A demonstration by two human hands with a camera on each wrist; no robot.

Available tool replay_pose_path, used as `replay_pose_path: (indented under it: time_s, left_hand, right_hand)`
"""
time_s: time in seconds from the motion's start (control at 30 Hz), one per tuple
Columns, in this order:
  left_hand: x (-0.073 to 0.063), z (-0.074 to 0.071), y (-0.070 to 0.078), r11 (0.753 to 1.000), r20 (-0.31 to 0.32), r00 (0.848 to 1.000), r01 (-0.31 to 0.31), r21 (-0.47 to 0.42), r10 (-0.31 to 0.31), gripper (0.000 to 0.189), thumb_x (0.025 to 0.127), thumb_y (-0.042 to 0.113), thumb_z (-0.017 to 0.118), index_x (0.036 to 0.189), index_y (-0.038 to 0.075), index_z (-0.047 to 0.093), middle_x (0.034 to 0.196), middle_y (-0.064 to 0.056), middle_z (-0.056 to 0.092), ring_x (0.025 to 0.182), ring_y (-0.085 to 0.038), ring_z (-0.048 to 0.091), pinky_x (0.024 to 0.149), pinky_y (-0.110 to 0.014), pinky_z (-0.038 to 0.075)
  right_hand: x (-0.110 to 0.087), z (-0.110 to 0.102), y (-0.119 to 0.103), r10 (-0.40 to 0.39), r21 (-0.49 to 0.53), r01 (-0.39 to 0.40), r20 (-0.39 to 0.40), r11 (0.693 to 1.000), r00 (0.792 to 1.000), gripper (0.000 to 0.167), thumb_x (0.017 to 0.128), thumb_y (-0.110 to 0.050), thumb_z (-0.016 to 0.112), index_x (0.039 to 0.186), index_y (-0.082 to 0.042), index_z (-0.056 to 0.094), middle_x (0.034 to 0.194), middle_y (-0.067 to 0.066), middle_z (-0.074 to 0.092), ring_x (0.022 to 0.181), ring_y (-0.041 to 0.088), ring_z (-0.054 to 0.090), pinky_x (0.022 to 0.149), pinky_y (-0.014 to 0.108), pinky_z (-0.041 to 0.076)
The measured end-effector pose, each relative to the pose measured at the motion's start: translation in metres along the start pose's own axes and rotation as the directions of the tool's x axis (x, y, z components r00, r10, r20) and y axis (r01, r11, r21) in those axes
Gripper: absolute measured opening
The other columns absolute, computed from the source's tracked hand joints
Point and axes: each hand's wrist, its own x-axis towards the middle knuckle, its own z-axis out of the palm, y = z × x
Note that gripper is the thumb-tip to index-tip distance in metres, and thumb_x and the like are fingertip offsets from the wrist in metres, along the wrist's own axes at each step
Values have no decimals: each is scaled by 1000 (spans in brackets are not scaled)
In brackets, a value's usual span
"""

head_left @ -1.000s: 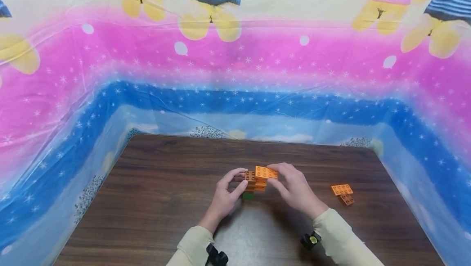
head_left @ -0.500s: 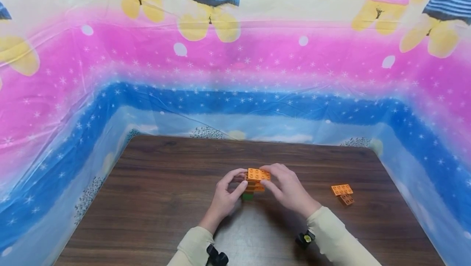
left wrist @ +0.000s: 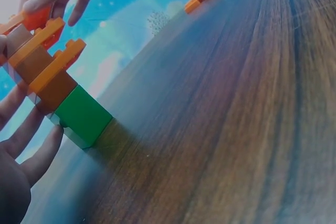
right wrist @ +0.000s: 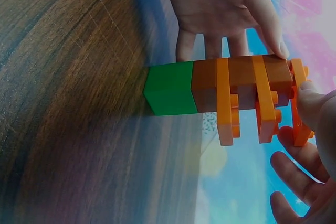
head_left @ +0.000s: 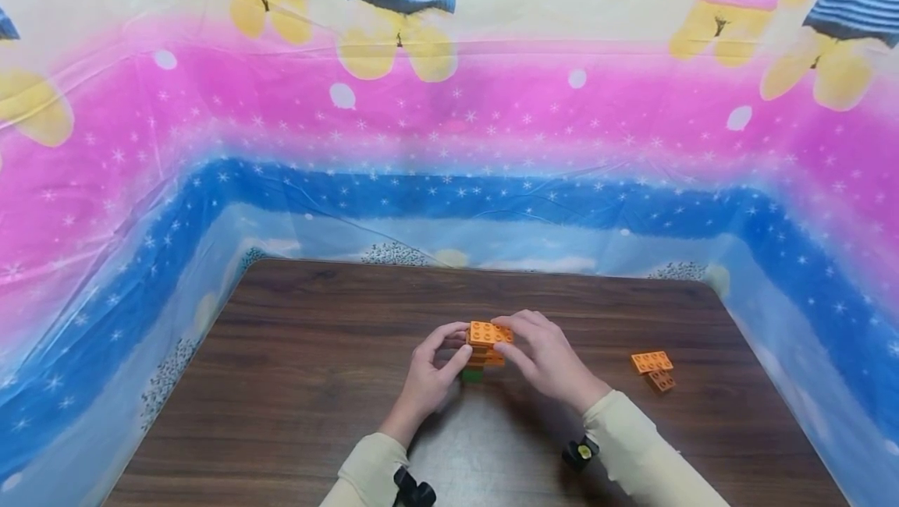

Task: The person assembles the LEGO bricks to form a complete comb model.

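We see a long, pale cream cloth left sleeve (head_left: 367,466) and a right sleeve (head_left: 649,448) to match. Next to the left one is a chunky, bumpy black gadget (head_left: 419,493). Next to the right one is a small black gadget (head_left: 572,457) with a round yellow-green spot (head_left: 584,452). We see a bare left hand (head_left: 430,366) and a bare right hand (head_left: 555,359).

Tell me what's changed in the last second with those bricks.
The right hand has moved leftward, carrying its flat orange brick from the tower's right side to over the brown top brick. Nothing was newly gripped or let go. The left hand still steadies the tower; the loose orange brick and loose brown brick stayed put.
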Motion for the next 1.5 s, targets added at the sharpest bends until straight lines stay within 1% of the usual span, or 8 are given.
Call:
replay_pose_path:
  time_s: [0.1,0.23,0.6,0.9,1.07,1.23,1.4,1.5]
  left_hand:
    - [0,0,1,1000,-5,1000,11,-9,-11,37,101,11,69,136,20,66,124,-8,70,114,-31,67,88,-43,59]
    - [0,-1,1,1000,-1,1000,9,1,-9,36,101,13,70,135,23,67,123,-5,70,114,-28,67,89,-49,58]
    - [-1,-3,2,999,18,1000,15,28,-16,34,103,22,69,136,27,66,123,-2,70,114,-27,67,93,-52,57]
    - [1,-4,1,1000,42,999,15,8,-15,34,103,18,69,136,24,66,124,-3,69,114,-27,67,92,-54,56]
    - [2,-4,1,1000,46,999,13,5,-13,33,102,18,69,135,23,67,124,-2,69,114,-25,66,92,-53,57]
    - [2,-5,1,1000,51,999,13,10,-13,33,103,19,69,136,24,66,125,-1,69,114,-24,66,94,-54,56]
    - [2,-5,0,1000,63,998,18,1,-18,35,104,19,67,138,24,64,126,-2,68,116,-25,65,98,-58,54]
    - [2,-5,-1,1000,65,998,13,-9,-13,37,104,18,67,141,21,63,127,-3,67,117,-26,64,99,-58,53]
  right_hand:
    - [0,0,0,2,-3,-2,2,1000,1000,40,99,-26,76,135,-10,69,113,-5,68,107,11,61,90,40,58]
    - [0,-1,-1,2,-4,-2,0,1000,1000,40,99,-26,76,135,-10,69,113,-5,68,107,11,61,90,40,58]
    - [0,-1,-2,0,18,0,17,1000,1000,39,101,-26,73,137,-12,68,116,-3,67,107,11,61,90,42,58]
    - [5,-6,-6,-7,-47,10,49,999,999,38,101,-28,73,135,-13,70,112,-5,68,102,11,60,84,36,56]
    - [7,-9,-9,-2,-48,5,73,999,997,39,100,-28,74,135,-11,70,112,-2,68,99,15,61,80,34,54]
    - [8,-10,-8,-2,-45,5,80,999,997,39,101,-27,74,135,-10,70,112,-2,68,97,14,59,77,31,53]
    - [7,-8,-8,-3,-26,5,71,1000,997,39,101,-27,74,135,-8,69,112,-2,68,99,13,60,79,32,54]
    - [7,-8,-8,3,-26,-1,68,1000,998,39,101,-27,74,135,-9,69,112,-2,68,99,12,59,80,32,55]
